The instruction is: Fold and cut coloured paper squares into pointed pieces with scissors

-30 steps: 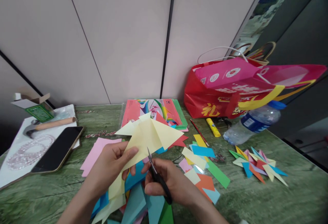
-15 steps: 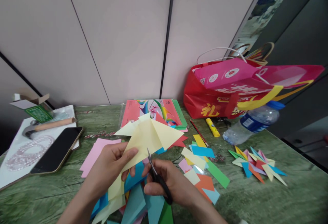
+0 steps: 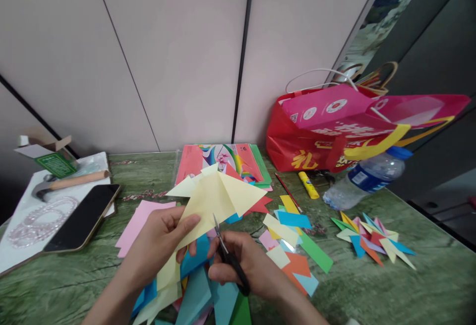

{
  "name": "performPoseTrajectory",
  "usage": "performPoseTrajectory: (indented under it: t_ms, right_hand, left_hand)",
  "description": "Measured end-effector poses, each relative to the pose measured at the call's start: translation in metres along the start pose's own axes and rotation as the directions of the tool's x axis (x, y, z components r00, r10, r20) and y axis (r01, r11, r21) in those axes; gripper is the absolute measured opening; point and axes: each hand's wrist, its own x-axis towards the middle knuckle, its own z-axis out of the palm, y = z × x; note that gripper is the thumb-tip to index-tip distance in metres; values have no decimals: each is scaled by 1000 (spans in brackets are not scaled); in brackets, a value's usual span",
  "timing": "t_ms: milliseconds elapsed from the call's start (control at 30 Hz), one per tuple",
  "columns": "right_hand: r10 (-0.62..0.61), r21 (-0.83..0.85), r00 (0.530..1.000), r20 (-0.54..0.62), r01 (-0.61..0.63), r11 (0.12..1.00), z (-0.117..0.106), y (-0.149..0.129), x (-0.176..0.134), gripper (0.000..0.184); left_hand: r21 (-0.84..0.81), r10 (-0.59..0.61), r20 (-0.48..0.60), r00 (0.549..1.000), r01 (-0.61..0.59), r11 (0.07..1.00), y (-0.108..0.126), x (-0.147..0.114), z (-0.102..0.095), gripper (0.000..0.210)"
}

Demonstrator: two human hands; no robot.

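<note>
Between the thumb and fingers of my left hand (image 3: 163,233) is a folded pale yellow paper (image 3: 213,198), held up above the table. My right hand (image 3: 241,260) grips a pair of black-handled scissors (image 3: 232,260). The blades point up and away, and their tip lies at the lower edge of the yellow paper. Whether the blades are cutting into it I cannot tell. Under my hands lies a pile of coloured paper pieces (image 3: 197,295), partly hidden. Pink sheets (image 3: 139,223) rest left of my left hand, and cut scraps (image 3: 297,265) are strewn right of my right hand.
At the right lie folded paper points (image 3: 375,238), a tilted water bottle (image 3: 364,181), a glue stick (image 3: 308,185) and a red gift bag (image 3: 316,136). A paper pack (image 3: 193,159) lies by the wall. At left are a phone (image 3: 84,218), a hammer (image 3: 74,181) and a green box (image 3: 55,163).
</note>
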Motion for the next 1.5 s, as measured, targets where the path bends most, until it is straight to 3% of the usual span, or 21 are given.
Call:
performPoseTrajectory:
  t_ms: [733, 1100, 1500]
  right_hand:
    - [-35, -14, 999, -26, 35, 999, -1, 9, 1, 35]
    - [29, 20, 998, -50, -28, 999, 1, 6, 1, 45]
    - [-9, 7, 997, -71, 10, 1000, -1, 0, 1, 56]
  left_hand:
    - [28, 0, -6, 1000, 1, 1000, 1, -2, -2, 38]
    - [15, 0, -20, 1000, 0, 1000, 6, -1, 0, 39]
    - [-1, -15, 114, 993, 15, 1000, 1, 0, 1, 27]
